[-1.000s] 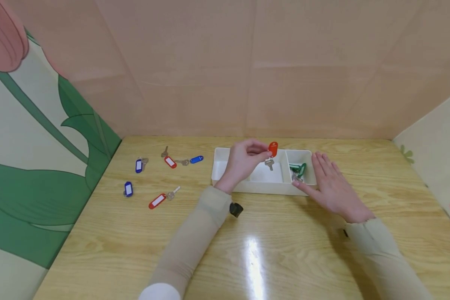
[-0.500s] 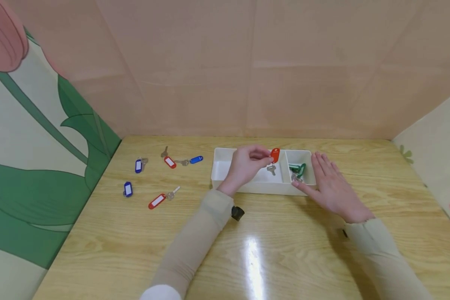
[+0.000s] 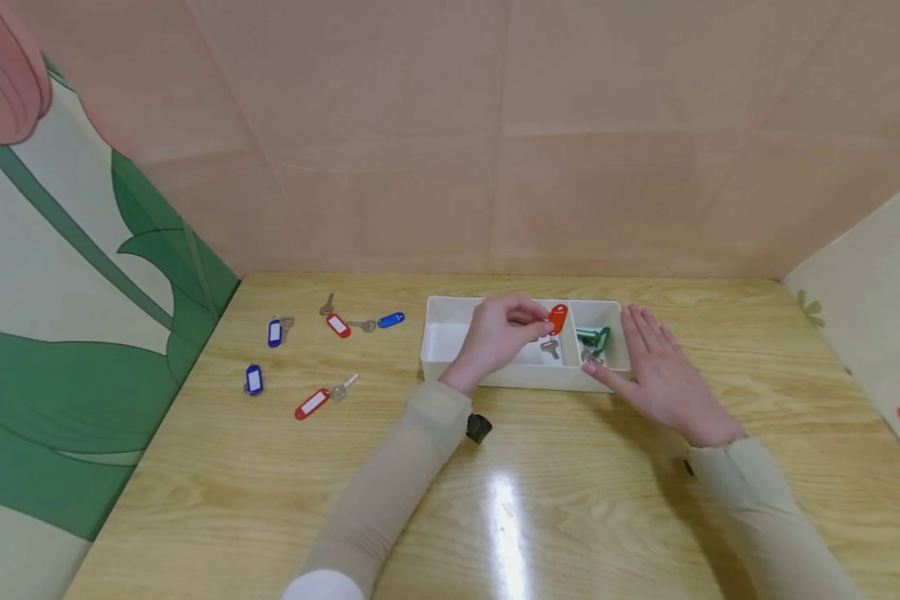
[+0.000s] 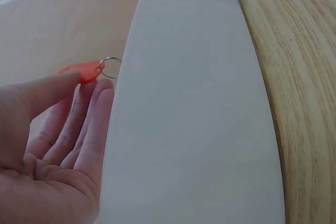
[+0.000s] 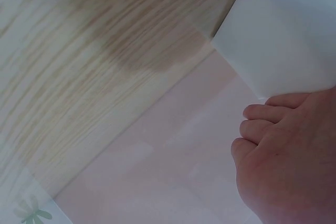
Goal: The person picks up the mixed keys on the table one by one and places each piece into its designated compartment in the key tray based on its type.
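My left hand (image 3: 501, 333) pinches a red key tag (image 3: 557, 318) between thumb and fingers, above the middle part of a white divided box (image 3: 525, 377). A key (image 3: 550, 348) hangs below the tag; in the left wrist view the tag's metal ring (image 4: 110, 67) shows at the box's edge, the key hidden behind the wall. My right hand (image 3: 663, 379) lies with straight fingers along the box's right end, its thumb over the front rim. Green key tags (image 3: 594, 337) with keys lie in the right compartment, beside the divider.
Left of the box, several tagged keys lie on the wooden table (image 3: 450, 517): a blue tag (image 3: 391, 320), a red tag (image 3: 338, 325), another red tag (image 3: 312, 404) nearer the front, and blue tags (image 3: 252, 380) further left. A pinkish wall (image 3: 495, 167) rises behind.
My left hand has moved a little right and down with the red key tag, bringing the key lower over the box near the divider. My right hand has stayed at the box's end.
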`<action>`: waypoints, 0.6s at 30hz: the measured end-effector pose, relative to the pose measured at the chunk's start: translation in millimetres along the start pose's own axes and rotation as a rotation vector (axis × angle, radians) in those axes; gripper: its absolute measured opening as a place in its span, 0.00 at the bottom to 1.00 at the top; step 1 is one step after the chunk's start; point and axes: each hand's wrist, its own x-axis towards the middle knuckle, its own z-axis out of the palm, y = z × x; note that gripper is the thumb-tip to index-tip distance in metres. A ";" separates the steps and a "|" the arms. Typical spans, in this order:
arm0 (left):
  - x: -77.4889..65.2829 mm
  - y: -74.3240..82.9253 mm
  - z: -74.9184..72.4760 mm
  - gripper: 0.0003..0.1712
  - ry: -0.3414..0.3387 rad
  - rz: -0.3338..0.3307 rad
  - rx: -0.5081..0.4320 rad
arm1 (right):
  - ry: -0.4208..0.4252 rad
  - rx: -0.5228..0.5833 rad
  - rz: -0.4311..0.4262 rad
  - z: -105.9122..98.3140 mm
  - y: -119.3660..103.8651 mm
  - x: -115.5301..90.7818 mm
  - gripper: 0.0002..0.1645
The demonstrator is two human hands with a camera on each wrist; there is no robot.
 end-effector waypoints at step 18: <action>1.3 6.5 -2.6 0.26 0.060 -0.046 -0.034 | 0.006 0.006 -0.004 -0.6 -0.4 -0.4 0.65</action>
